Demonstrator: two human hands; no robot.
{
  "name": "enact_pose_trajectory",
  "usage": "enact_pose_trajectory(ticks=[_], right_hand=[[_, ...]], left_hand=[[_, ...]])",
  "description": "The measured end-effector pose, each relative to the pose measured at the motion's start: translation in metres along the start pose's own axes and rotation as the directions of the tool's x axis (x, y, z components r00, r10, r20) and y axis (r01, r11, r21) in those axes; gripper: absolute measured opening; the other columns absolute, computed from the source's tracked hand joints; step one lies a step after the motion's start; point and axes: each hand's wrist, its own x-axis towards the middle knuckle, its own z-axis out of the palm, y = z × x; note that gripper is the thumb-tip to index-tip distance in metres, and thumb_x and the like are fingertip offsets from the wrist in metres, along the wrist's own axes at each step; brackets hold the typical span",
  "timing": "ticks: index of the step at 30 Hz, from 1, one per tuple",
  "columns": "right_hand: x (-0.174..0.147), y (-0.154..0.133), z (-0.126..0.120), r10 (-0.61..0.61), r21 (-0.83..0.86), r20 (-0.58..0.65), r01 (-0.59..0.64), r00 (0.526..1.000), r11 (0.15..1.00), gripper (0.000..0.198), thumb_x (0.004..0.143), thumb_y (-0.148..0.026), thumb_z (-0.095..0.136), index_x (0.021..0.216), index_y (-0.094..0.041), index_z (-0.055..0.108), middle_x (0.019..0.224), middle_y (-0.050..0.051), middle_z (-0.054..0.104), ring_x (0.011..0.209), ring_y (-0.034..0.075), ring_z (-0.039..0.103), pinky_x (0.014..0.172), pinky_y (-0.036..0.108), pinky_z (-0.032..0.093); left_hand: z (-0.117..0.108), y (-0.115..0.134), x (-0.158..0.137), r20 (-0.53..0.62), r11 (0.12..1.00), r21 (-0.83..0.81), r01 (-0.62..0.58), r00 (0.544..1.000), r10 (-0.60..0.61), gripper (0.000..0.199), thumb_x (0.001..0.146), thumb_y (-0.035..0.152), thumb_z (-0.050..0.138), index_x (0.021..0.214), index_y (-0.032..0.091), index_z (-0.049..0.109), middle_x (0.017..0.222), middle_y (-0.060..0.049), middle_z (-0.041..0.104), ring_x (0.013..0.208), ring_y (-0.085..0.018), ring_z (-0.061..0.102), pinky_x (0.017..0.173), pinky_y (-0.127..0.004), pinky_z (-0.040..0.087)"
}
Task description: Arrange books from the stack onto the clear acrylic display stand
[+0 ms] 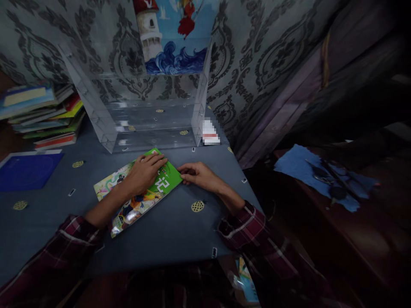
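Your left hand (145, 171) lies flat on the book (138, 192); your right hand (197, 174) pinches its right corner. Book on table (180, 231), near of the empty clear shelf (154, 124); book stack (45, 115) waits far left.

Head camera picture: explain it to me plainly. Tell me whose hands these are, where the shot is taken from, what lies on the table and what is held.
One camera sits on a person's head, looking forward and down, so both hands are that person's own. The left hand lies flat on a green picture book on the grey table. The right hand pinches the book's right corner. Behind stands a clear plastic shelf. A stack of books and a blue folder lie to the left.
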Motion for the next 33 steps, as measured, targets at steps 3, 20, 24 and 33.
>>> enact_pose_trajectory(ticks=[3,20,24,33], right_hand=[[0.000,0.000,0.000,-0.009,0.003,0.004,0.009,1.000,1.000,0.019,0.087,-0.013,0.066,0.105,-0.015,0.072,0.077,-0.001,0.069,0.064,0.010,0.065,0.065,0.024,0.055],[0.002,0.003,-0.003,-0.011,0.024,0.018,0.010,1.000,1.000,0.021,0.087,-0.019,0.070,0.107,-0.014,0.072,0.073,-0.001,0.070,0.065,0.012,0.066,0.068,0.026,0.056],[0.002,0.003,-0.003,-0.018,-0.001,0.011,0.019,1.000,1.000,0.019,0.090,-0.019,0.065,0.108,-0.014,0.072,0.072,-0.001,0.069,0.065,0.012,0.065,0.070,0.027,0.057],[0.002,0.003,-0.002,-0.018,-0.016,-0.004,0.018,1.000,1.000,0.019,0.091,-0.015,0.062,0.108,-0.014,0.071,0.069,-0.002,0.068,0.062,0.011,0.064,0.064,0.024,0.055]], left_hand=[[-0.003,0.006,-0.002,0.016,1.000,-0.012,0.002,1.000,-0.002,0.051,0.096,0.011,0.039,0.143,0.019,0.056,0.152,-0.012,0.056,0.144,-0.030,0.046,0.110,-0.054,0.038],[-0.010,0.030,-0.016,0.086,0.987,-0.065,-0.145,0.985,0.150,0.049,0.101,0.016,0.044,0.145,0.036,0.056,0.153,-0.010,0.051,0.147,-0.035,0.040,0.114,-0.067,0.035],[-0.010,0.032,-0.017,0.079,0.989,-0.056,-0.140,0.986,0.144,0.049,0.100,0.015,0.045,0.142,0.035,0.058,0.153,-0.011,0.051,0.146,-0.036,0.041,0.113,-0.068,0.035],[-0.007,0.036,-0.019,0.092,0.990,-0.028,-0.136,0.986,0.138,0.049,0.101,0.013,0.044,0.142,0.037,0.058,0.158,-0.011,0.044,0.149,-0.039,0.035,0.113,-0.072,0.033]])
